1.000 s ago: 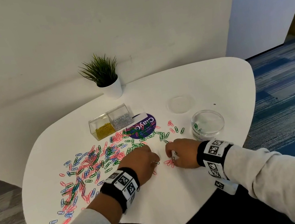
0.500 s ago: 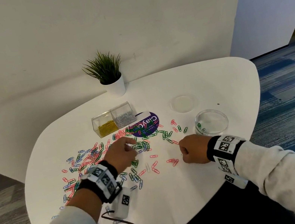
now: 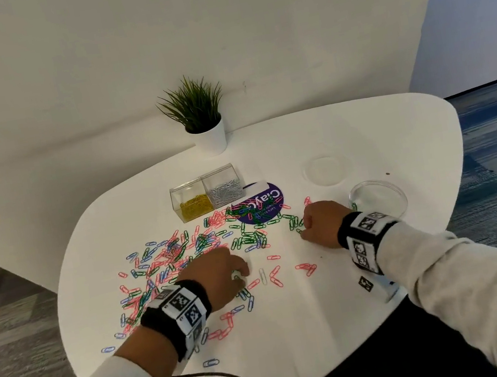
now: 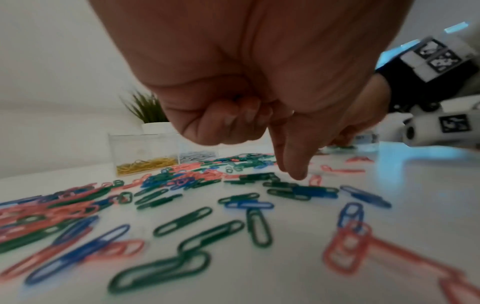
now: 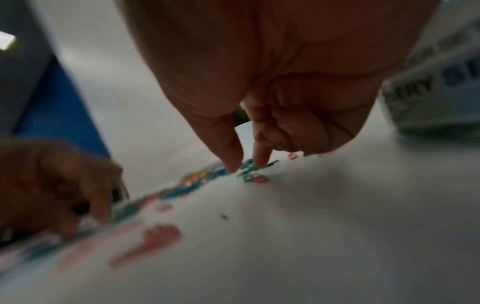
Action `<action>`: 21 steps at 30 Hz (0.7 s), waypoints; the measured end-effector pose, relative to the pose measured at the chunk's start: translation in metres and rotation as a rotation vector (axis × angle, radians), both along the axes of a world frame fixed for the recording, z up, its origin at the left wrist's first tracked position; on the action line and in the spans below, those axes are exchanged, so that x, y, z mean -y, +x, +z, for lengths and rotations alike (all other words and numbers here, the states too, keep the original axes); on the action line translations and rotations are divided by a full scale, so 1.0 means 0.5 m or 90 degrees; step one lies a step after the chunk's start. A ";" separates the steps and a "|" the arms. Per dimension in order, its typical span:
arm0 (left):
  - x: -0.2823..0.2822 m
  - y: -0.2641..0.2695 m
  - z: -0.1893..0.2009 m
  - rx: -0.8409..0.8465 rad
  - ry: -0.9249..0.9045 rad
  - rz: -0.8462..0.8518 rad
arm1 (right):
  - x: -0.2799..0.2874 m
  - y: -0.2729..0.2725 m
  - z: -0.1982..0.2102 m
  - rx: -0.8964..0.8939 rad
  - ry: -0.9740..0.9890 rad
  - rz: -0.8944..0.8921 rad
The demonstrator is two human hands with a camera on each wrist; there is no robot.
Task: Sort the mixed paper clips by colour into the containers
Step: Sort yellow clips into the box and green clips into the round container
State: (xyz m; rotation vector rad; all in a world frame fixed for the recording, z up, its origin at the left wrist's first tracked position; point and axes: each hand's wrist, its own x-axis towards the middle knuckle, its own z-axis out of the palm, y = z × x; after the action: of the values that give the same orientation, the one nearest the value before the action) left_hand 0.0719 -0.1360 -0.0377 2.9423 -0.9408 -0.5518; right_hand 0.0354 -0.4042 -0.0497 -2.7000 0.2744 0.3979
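Both hands [image 3: 218,270] [image 3: 321,220] (fingers down) among paper clips [image 3: 185,252], mid-table [image 3: 363,131].

Motion blur smears the right wrist view: the clips [image 5: 161,236] at lower left are coloured streaks, and lettering on a box [image 5: 436,86] at the right edge is cut off. The right hand [image 3: 318,224] hides its own fingertips in the head view, so its grip cannot be read. The left hand [image 3: 219,273] covers clips beneath it.
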 end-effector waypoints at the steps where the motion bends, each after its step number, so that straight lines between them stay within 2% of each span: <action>1: 0.002 -0.001 -0.002 0.013 0.004 -0.015 | -0.005 0.003 -0.005 0.006 -0.035 0.020; 7: 0.001 0.002 -0.011 0.043 -0.014 -0.072 | -0.026 0.029 -0.017 0.012 -0.082 0.057; 9: 0.004 0.000 -0.005 0.010 -0.022 -0.068 | -0.030 0.033 -0.011 0.001 -0.090 0.068; 12: -0.009 0.020 -0.011 -0.074 -0.074 0.001 | -0.029 0.034 0.012 0.019 -0.001 0.027; 13: -0.018 0.028 -0.013 -0.111 -0.132 0.068 | -0.029 0.033 0.020 0.025 0.080 -0.004; 14: -0.027 0.034 -0.011 -0.168 -0.228 0.173 | -0.028 0.029 0.029 0.045 0.242 -0.058; 16: -0.045 0.040 -0.006 -0.335 -0.500 0.424 | -0.027 0.019 0.043 0.050 0.702 -0.272; 17: -0.054 0.040 0.002 -0.418 -0.631 0.517 | -0.023 0.017 0.048 0.040 0.882 -0.346; 18: -0.063 0.039 0.010 -0.477 -0.726 0.580 | -0.021 0.018 0.052 0.036 0.986 -0.365; 19: -0.073 0.041 0.015 -0.519 -0.779 0.616 | -0.026 0.018 0.059 0.035 1.038 -0.368; 21: -0.089 0.041 0.019 -0.564 -0.821 0.641 | -0.038 0.033 0.066 0.043 1.077 -0.370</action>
State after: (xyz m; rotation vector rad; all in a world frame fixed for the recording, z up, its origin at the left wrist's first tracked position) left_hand 0.0925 -0.0913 -0.0282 1.3796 0.2890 -0.6557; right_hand 0.0519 -0.3853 -0.0165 -0.9122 0.4067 0.1721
